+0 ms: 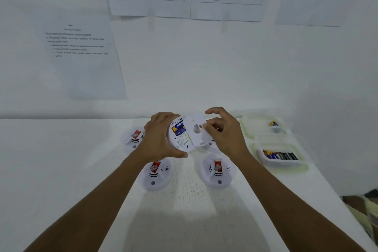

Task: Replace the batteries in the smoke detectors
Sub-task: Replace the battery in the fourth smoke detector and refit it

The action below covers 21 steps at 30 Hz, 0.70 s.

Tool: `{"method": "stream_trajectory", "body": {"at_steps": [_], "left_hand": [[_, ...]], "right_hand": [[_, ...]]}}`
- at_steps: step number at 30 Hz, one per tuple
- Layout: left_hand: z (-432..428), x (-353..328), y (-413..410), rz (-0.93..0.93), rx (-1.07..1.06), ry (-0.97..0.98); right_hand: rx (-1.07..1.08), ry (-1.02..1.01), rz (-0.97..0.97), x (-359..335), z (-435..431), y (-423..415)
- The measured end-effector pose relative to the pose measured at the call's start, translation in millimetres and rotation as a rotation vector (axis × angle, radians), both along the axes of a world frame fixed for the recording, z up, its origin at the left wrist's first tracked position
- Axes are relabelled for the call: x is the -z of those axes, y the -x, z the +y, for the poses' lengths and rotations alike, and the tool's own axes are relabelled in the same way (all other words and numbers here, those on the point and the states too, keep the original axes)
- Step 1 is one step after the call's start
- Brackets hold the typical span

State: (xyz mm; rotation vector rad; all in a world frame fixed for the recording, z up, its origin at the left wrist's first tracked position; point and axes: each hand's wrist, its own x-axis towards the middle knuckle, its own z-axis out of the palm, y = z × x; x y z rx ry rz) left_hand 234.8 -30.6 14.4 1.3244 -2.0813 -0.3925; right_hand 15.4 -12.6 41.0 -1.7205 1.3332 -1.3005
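My left hand (pixel 158 136) grips a round white smoke detector (pixel 181 136) above the table, its back turned toward me with a blue-and-yellow battery (pixel 179 128) showing in its compartment. My right hand (pixel 224 132) pinches the white round back cover (pixel 197 130) at its right edge, held against the detector's right side and half overlapping it. Three more white detectors lie face up on the table: one at the back left (pixel 134 137), one at the front left (pixel 155 173), one at the front right (pixel 217 170). Another is mostly hidden behind my right hand.
At the right stand two translucent trays: the far one (pixel 248 122) holds a single battery (pixel 274 124), the near one (pixel 259 161) a row of several batteries (pixel 280 155). Printed sheets hang on the white wall behind. The table's right edge (pixel 335 196) drops to clutter.
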Motion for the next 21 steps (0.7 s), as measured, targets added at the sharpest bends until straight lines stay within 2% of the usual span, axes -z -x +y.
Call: {"method": "stream_trajectory", "body": {"at_steps": [6,11,21], "left_hand": [[1.3,-0.3,28.3,0.003,0.060,0.011],[6.3,-4.7,48.0,0.025,0.052,0.008],[10.6,-6.8,61.9,0.107,0.094,0.022]], "right_hand": [[0.006,0.193,0.225,11.8,5.1,14.3],[0.056,0.265,0.362,13.8,17.4,17.5],[-0.004,0.230,0.562,-2.2,24.5,30.0]]}}
